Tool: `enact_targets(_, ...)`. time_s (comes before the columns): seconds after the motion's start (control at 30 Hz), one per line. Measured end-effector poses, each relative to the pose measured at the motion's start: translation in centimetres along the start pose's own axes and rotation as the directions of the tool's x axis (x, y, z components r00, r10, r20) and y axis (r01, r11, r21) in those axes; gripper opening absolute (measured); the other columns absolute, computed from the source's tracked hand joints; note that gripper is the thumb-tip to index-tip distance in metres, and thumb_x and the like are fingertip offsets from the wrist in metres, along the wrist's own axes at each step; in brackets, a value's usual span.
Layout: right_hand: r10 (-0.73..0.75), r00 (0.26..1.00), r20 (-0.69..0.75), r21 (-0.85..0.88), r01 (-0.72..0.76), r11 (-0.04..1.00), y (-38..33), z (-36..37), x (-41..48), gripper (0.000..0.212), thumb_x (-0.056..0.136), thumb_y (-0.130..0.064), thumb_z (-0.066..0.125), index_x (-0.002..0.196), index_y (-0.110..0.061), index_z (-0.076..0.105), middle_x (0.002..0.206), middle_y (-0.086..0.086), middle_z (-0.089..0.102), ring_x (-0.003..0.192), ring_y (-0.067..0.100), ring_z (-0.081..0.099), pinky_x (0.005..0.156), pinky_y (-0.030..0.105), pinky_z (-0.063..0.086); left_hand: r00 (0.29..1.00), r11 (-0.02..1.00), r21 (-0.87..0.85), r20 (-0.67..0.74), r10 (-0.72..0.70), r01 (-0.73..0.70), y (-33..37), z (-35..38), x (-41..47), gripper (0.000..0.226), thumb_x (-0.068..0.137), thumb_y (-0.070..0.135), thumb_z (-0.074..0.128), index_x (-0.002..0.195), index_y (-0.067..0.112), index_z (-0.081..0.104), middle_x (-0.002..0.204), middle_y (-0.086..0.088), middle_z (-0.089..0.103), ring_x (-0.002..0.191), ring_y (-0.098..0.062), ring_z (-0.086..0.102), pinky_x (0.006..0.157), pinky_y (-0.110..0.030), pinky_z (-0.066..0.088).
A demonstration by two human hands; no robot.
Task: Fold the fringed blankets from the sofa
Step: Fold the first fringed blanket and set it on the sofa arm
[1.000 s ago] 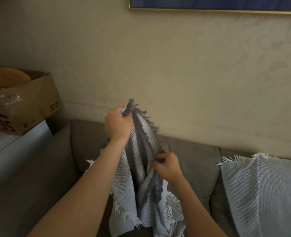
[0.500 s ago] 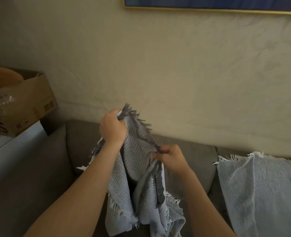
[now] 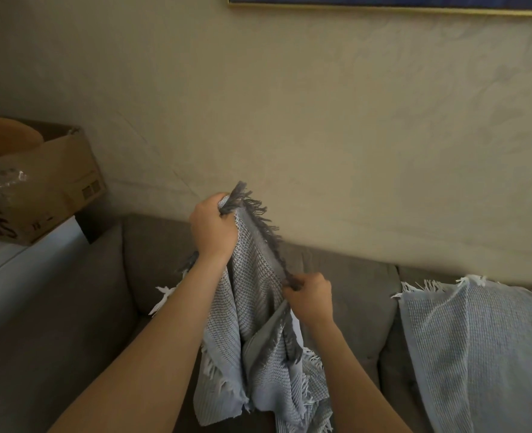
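A grey woven blanket [image 3: 255, 310] with a dark fringe along one edge hangs bunched in front of the grey sofa [image 3: 358, 295]. My left hand [image 3: 213, 228] grips its top corner, held up above the sofa back. Lower and to the right, my right hand [image 3: 310, 296] pinches the dark fringed edge. The fabric between the two hands is stretched in a slanted line; the rest droops down with white fringe showing. A second blanket [image 3: 483, 348], light blue with white fringe, lies draped over the sofa back at the right.
A cardboard box [image 3: 49, 182] with plastic wrap and an orange item inside sits on a white surface [image 3: 17, 267] left of the sofa. The beige wall rises behind, with a gold-framed picture [image 3: 389, 4] at the top edge.
My right hand has slid a little outward along the dark fringed edge, spreading the top of the blanket wider. My left hand keeps its grip on the corner.
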State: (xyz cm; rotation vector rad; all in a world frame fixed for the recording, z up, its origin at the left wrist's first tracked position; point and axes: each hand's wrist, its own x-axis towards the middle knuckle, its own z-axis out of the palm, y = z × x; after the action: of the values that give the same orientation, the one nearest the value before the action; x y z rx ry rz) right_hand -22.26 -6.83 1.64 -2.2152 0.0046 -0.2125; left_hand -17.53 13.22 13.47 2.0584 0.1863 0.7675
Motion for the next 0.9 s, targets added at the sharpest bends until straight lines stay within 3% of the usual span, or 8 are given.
enact_targets(0.2, -0.090, 0.996, -0.002, 0.001, 0.090, 0.996, 0.3, 1.0, 0.0, 0.044, 0.079, -0.006, 0.064, 0.055, -0.020, 0.030, 0.050, -0.008, 0.029, 0.046, 0.010, 0.026, 0.049, 0.027, 0.023, 0.996, 0.986, -0.158, 0.053, 0.069, -0.060, 0.9, -0.1, 0.2, 0.030, 0.092, -0.008, 0.058, 0.076, 0.014, 0.070, 0.059, 0.000, 0.055, 0.057, -0.012, 0.039, 0.054, -0.031, 0.030)
enact_targets(0.33, -0.257, 0.966, 0.012, -0.003, 0.257, 0.967, -0.2, 1.5, 0.0, 0.059, 0.087, -0.001, 0.066, 0.057, -0.037, 0.031, 0.061, -0.014, 0.039, 0.057, 0.001, 0.050, 0.050, 0.013, 0.028, 0.993, 0.976, -0.200, 0.062, 0.100, -0.086, 1.3, -0.2, 0.2, 0.031, 0.095, -0.004, 0.061, 0.082, 0.020, 0.076, 0.059, 0.005, 0.058, 0.054, -0.007, 0.038, 0.053, -0.031, 0.031)
enact_targets(0.43, -0.243, 0.970, -0.025, -0.038, 0.242, 0.970, 0.5, 2.0, 0.3, 0.047, 0.087, 0.002, 0.065, 0.059, -0.018, 0.033, 0.061, -0.007, 0.034, 0.052, 0.009, 0.036, 0.053, 0.031, 0.025, 0.993, 0.971, -0.225, 0.060, 0.100, -0.084, 1.2, -0.2, 0.4, 0.047, 0.094, -0.005, 0.060, 0.066, 0.032, 0.061, 0.052, 0.012, 0.046, 0.052, -0.008, 0.031, 0.053, -0.031, 0.025)
enact_targets(0.5, -0.260, 0.964, -0.063, -0.081, 0.254, 0.964, 0.9, 2.1, 0.2, 0.037, 0.085, 0.003, 0.063, 0.062, -0.012, 0.039, 0.063, -0.004, 0.038, 0.054, 0.010, 0.035, 0.054, 0.031, 0.027, 0.995, 0.969, -0.239, 0.058, 0.083, -0.067, 1.0, -0.2, 0.4, 0.054, 0.094, -0.006, 0.060, 0.058, 0.032, 0.049, 0.051, 0.012, 0.042, 0.052, -0.009, 0.027, 0.054, -0.031, 0.024)
enact_targets(0.6, -0.371, 0.925, -0.079, -0.164, 0.355, 0.920, 0.7, 1.8, -0.6, 0.012, 0.091, 0.000, 0.065, 0.085, -0.008, 0.071, 0.096, 0.005, 0.070, 0.075, 0.023, 0.063, 0.062, 0.038, 0.052, 0.997, 0.967, -0.253, 0.050, 0.056, -0.041, 0.5, 0.0, 0.5, 0.043, 0.095, -0.004, 0.061, 0.061, 0.024, 0.058, 0.052, 0.006, 0.042, 0.055, -0.009, 0.026, 0.055, -0.033, 0.025)
enact_targets(0.67, -0.438, 0.898, -0.045, -0.251, 0.414, 0.875, 0.2, 2.0, -0.8, 0.024, 0.093, -0.005, 0.060, 0.111, -0.007, 0.075, 0.128, 0.013, 0.068, 0.093, 0.034, 0.070, 0.074, 0.043, 0.059, 0.996, 0.965, -0.259, 0.063, 0.058, -0.039, 0.5, 0.1, 0.3, 0.026, 0.097, 0.001, 0.064, 0.077, 0.014, 0.073, 0.059, -0.005, 0.056, 0.057, -0.012, 0.035, 0.055, -0.033, 0.031)
enact_targets(0.77, -0.490, 0.871, 0.041, -0.342, 0.473, 0.812, -1.0, 2.4, -0.5, 0.040, 0.094, -0.018, 0.048, 0.127, -0.015, 0.070, 0.136, 0.015, 0.060, 0.095, 0.037, 0.067, 0.078, 0.044, 0.056, 0.994, 0.962, -0.266, 0.068, 0.084, -0.063, 0.7, 0.2, -0.1, 0.018, 0.098, 0.005, 0.067, 0.089, 0.013, 0.079, 0.068, -0.005, 0.069, 0.062, -0.011, 0.048, 0.056, -0.037, 0.042)
enact_targets(0.9, -0.483, 0.875, 0.035, -0.283, 0.472, 0.835, -1.7, 2.4, 0.3, 0.017, 0.095, -0.019, 0.057, 0.098, -0.012, 0.073, 0.115, 0.010, 0.063, 0.079, 0.032, 0.061, 0.069, 0.042, 0.052, 0.988, 0.955, -0.290, 0.116, 0.099, -0.062, 0.6, 0.4, -0.1, 0.016, 0.100, 0.010, 0.067, 0.091, 0.012, 0.079, 0.063, -0.001, 0.063, 0.058, -0.008, 0.043, 0.056, -0.034, 0.038)
